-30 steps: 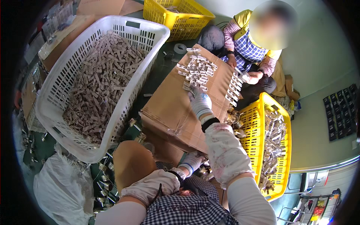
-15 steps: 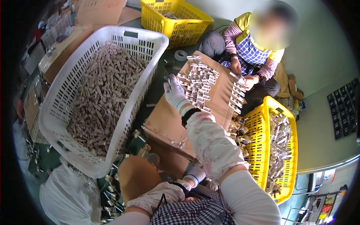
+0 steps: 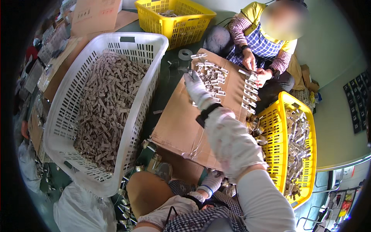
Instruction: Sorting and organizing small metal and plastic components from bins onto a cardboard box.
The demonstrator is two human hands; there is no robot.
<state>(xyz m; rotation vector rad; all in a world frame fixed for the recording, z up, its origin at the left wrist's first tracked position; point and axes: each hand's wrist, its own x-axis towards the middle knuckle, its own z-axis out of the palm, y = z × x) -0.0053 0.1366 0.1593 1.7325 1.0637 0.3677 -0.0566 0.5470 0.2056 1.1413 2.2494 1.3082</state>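
Observation:
My right hand (image 3: 197,89), in a white glove, reaches over the cardboard box (image 3: 174,131) to the left edge of a cluster of small silvery metal parts (image 3: 214,75). Its fingers are bent together at the tips; what they hold, if anything, is too small to make out. My left hand (image 3: 212,181), in a striped white glove, is low in front of my lap beside the near edge of the box. Its fingers are partly hidden and I cannot tell what they hold. Shiny metal pieces (image 3: 230,190) lie next to it.
A white basket (image 3: 104,38) full of flat pale pieces stands at left. Yellow baskets stand at right (image 3: 284,154) and at the back (image 3: 174,27). Across the box a co-worker's hands (image 3: 257,69) handle a part beside a row of parts (image 3: 249,94). A tape roll (image 3: 185,54) lies on the floor.
My right hand has moved to the right, from beside the box's far-left edge to over the metal parts. The left hand stays low near my lap. The whole view has shifted slightly.

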